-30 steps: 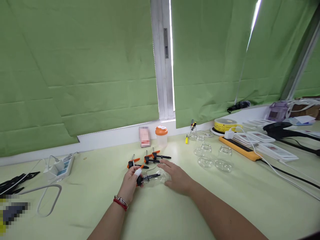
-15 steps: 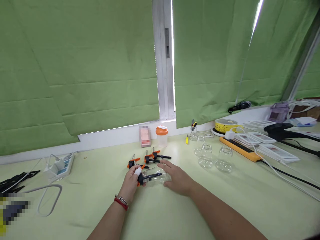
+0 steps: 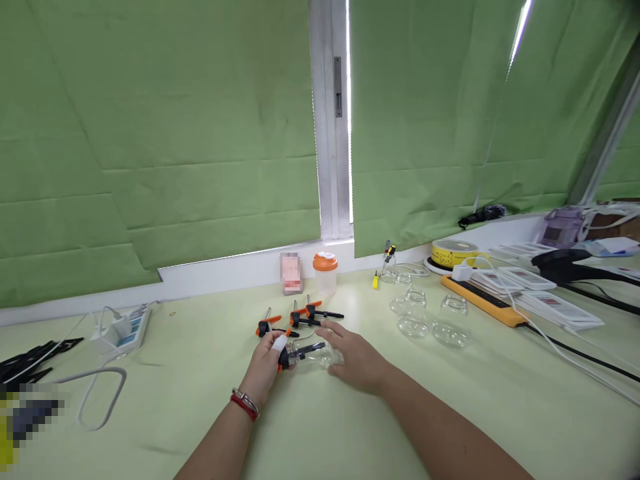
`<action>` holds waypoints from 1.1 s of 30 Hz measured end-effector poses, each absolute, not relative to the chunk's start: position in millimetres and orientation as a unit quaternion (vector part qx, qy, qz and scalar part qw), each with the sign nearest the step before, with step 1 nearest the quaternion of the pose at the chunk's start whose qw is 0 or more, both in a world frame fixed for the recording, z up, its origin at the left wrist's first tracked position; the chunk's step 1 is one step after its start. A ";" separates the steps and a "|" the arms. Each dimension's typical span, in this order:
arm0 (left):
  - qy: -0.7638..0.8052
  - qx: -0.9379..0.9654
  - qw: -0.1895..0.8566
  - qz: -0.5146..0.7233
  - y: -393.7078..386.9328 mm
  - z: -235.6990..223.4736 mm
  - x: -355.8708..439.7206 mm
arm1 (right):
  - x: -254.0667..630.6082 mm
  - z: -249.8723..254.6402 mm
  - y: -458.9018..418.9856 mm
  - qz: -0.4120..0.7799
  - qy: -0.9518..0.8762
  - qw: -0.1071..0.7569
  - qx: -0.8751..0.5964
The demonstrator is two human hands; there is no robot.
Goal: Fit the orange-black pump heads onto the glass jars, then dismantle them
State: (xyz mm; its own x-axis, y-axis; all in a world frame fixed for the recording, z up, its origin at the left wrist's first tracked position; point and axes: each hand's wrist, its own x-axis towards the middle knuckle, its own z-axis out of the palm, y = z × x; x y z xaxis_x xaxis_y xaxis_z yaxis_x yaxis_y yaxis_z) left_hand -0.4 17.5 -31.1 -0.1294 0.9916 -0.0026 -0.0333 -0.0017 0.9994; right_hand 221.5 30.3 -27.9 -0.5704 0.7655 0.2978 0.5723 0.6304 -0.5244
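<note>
A clear bottle point(image 3: 320, 358) lies on its side between my hands, low over the table. Its neck points left, into a black-and-orange bottle top point(image 3: 284, 359), and the top's black stem reaches inside the bottle. Wrapped round that top is my left hand point(image 3: 267, 363), with a white covering on its thumb. My right hand point(image 3: 353, 353) cups the rounded bottom end of the bottle. Just beyond the hands lie three similar tops with orange levers, thin metal spouts and black stems: a left one point(image 3: 270, 325), a middle one point(image 3: 299, 317) and a right one point(image 3: 316, 311).
Several clear bottles, including a near one point(image 3: 453, 323), stand to the right. Behind are an orange-lidded cup point(image 3: 326, 273) and a blurred pink box point(image 3: 291, 275). An orange power strip point(image 3: 483, 300) with cables lies right; a white power strip point(image 3: 133, 330) lies left.
The view has shifted slightly. Both hands keep their hold on the bottle and its top; the black top seems turned a little in my left fingers.
</note>
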 end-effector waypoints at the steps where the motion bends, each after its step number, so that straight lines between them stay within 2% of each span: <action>1: 0.524 0.460 0.475 0.538 17.5 -31.0 -0.1 | 221.1 -28.6 30.5 0.186 -0.868 0.255 -0.384; 17: 0.517 0.480 0.471 0.530 12.6 -29.8 5.8 | 220.6 -29.3 29.8 0.205 -0.867 0.270 -0.365; 26: 0.509 0.462 0.491 0.535 17.6 -34.7 -2.0 | 216.9 -33.2 28.6 0.303 -0.796 0.325 -0.411; 33: 0.500 0.437 0.522 0.536 16.4 -29.6 -3.4 | 219.9 -42.1 39.8 0.342 -0.771 0.380 -0.379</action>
